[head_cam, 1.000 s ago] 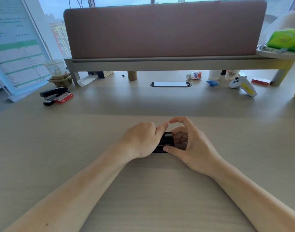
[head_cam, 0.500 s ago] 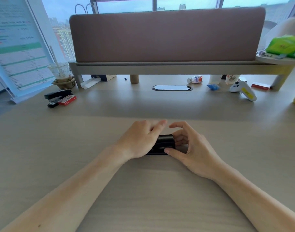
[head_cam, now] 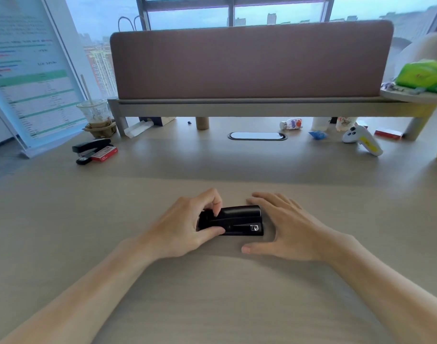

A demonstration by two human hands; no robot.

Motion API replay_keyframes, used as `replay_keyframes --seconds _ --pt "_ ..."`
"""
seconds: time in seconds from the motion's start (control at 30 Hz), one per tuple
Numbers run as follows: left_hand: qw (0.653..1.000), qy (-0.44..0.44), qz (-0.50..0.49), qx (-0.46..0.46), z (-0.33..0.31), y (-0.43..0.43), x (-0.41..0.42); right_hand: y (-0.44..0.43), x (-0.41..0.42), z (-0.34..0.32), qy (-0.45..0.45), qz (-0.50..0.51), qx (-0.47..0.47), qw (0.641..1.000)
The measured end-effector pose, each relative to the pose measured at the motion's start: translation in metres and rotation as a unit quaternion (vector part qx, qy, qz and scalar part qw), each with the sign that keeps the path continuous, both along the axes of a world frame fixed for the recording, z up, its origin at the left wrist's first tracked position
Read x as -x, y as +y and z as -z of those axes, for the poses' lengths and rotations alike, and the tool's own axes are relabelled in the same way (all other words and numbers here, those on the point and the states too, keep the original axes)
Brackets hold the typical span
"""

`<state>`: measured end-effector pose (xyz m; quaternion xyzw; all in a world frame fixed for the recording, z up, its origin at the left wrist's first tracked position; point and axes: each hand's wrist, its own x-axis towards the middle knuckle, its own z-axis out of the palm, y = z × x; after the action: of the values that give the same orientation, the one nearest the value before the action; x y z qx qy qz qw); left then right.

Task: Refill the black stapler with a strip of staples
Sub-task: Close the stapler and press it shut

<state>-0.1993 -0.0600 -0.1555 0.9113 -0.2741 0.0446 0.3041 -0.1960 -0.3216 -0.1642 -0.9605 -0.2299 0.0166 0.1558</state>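
Note:
A black stapler (head_cam: 237, 220) lies closed on the wooden desk (head_cam: 212, 294) in front of me, its metal-tipped nose pointing right. My left hand (head_cam: 187, 228) grips its left rear end, thumb on the near side and fingers over the top. My right hand (head_cam: 284, 227) hovers open just beside the nose, fingers spread, holding nothing. No staple strip shows near the hands.
A second black stapler (head_cam: 91, 146) and a red staple box (head_cam: 104, 155) sit at the far left. A plastic cup (head_cam: 94, 114), a white controller (head_cam: 361, 140), a small bottle (head_cam: 290, 124) and another red box (head_cam: 388, 134) line the back under the brown divider (head_cam: 249, 60).
My right hand has let go of the stapler and opened, pulling slightly right. The stapler's nose is now uncovered. My left hand stays on the rear end.

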Motion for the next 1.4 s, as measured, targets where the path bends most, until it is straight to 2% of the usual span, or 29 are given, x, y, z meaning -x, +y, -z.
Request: replay_keyframes --seconds 0.27,0.47,0.9,1.17,1.4 --pt "0.999 -0.004 -0.017 0.028 0.006 0.002 -0.002 -0.002 -0.001 0.009 -0.013 -0.008 0.023 1.000" --pt "0.993 -0.028 -0.095 0.056 0.006 0.010 -0.023 -0.004 -0.014 0.005 -0.004 -0.011 0.028 1.000" --pt "0.971 -0.087 -0.217 0.046 0.015 -0.006 -0.134 0.012 -0.100 0.007 -0.007 -0.020 0.026 0.999" --pt "0.958 -0.072 -0.272 0.053 0.019 -0.030 -0.212 0.014 -0.119 0.014 -0.020 -0.032 0.021 0.999" --pt "0.954 -0.055 -0.292 0.046 0.019 -0.048 -0.250 0.013 -0.122 0.015 -0.023 -0.032 0.021 0.999"
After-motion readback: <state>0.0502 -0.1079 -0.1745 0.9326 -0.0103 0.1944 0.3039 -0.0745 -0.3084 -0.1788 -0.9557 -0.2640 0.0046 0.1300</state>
